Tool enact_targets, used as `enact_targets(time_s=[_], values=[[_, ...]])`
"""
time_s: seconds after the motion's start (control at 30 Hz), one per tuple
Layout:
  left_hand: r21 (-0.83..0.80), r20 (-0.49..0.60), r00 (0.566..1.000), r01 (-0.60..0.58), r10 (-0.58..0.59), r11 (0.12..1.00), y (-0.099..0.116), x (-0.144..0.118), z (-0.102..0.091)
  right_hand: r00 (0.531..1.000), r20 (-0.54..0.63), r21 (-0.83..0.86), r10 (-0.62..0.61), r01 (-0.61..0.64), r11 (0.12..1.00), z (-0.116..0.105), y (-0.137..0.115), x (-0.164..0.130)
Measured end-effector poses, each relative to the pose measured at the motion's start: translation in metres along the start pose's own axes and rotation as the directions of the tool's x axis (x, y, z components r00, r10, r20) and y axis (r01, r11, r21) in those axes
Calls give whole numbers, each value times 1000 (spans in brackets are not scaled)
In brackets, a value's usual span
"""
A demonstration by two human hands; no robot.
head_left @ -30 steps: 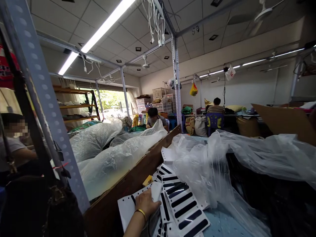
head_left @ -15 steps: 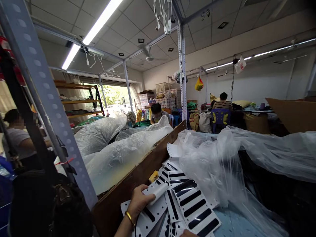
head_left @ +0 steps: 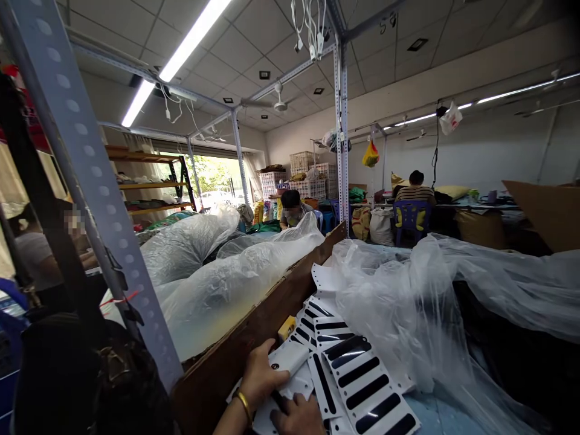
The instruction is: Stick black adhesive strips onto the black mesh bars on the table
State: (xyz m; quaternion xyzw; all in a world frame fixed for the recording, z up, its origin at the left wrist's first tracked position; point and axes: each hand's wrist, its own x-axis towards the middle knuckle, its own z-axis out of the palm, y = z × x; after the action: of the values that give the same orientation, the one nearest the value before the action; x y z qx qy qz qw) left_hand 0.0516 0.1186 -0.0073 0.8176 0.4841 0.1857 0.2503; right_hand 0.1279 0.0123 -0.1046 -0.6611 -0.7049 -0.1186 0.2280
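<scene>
My left hand (head_left: 260, 377), with a gold bangle at the wrist, is closed on a white sheet (head_left: 294, 356) whose near edge is curled over. Just to its right, my right hand (head_left: 301, 417) has bent fingers closed about the end of a black strip (head_left: 279, 399); its fingertips are partly hidden. Beneath and beside both hands lies a loose pile of white sheets (head_left: 338, 374) bearing rows of black rounded strips and small dark dots. A small yellow block (head_left: 287, 327) sits beyond my left hand, against the brown board.
A brown board (head_left: 254, 329) runs along the left of the pile. Clear plastic film (head_left: 394, 302) drapes over the right side of the blue tabletop (head_left: 430, 411). Bulky plastic bags (head_left: 235, 284) lie beyond the board. A metal post (head_left: 109, 241) rises at left. Several people sit farther off.
My right hand has risen from the bottom edge to beside my left hand, at the black strip. My left hand keeps the curled sheet. The view has shifted slightly.
</scene>
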Motion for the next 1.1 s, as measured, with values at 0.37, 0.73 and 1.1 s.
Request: enact_targets(time_s=[0.37,0.73,1.1], values=[[393,85,995,-81,52,916,-1,-13,12,997,67,14,32,-33,999,9,11,-19],[364,73,993,-118,98,924,-3,-1,4,981,135,116,140,-156,981,-41,75,-9],[361,40,993,-118,111,925,-14,-14,9,759,-115,466,641,-528,710,-113,167,-3]])
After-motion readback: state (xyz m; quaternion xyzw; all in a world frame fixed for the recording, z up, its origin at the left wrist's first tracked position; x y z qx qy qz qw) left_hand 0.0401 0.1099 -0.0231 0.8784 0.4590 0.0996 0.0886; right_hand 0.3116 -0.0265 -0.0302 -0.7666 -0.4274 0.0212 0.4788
